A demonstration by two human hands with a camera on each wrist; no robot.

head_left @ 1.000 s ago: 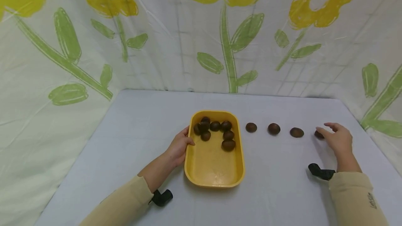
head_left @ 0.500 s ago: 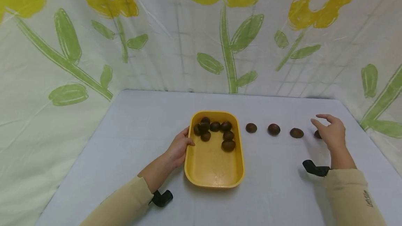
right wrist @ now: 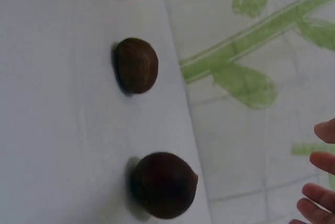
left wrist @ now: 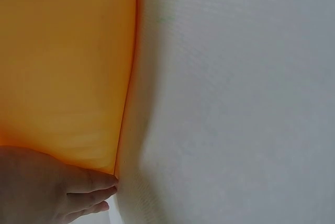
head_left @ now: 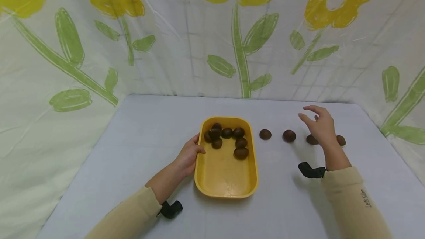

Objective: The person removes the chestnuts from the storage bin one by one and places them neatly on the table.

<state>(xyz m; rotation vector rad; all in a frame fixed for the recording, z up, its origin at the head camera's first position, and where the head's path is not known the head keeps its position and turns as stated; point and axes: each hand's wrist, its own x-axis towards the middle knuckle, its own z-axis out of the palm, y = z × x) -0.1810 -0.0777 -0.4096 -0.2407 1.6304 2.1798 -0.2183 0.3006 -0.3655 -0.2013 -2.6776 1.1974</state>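
At the left side of a yellow tray (head_left: 226, 180), my left hand (head_left: 186, 158) grips the rim, thumb over the edge. Several brown chestnuts (head_left: 241, 153) lie in the tray's far half. To its right, more form a row: a nearest chestnut (head_left: 265, 134), a rounder chestnut (head_left: 289, 136), a partly covered chestnut (head_left: 311, 139) and a far-right chestnut (head_left: 341, 140). My right hand (head_left: 322, 126) hovers over the right part of this row, fingers and thumb apart, holding nothing. In the right wrist view its fingertips (right wrist: 319, 198) show at the right edge, away from two chestnuts.
A white cloth covers the table (head_left: 149, 128). Behind it hangs a pale curtain (head_left: 166, 73) with painted yellow flowers and green stems. Black wrist-worn devices sit under both sleeves, the right device (head_left: 311, 170) above the table.
My right hand has moved left and up from the far-right chestnut, which stays on the table and now shows to the right of the wrist. Left hand and tray hold still.
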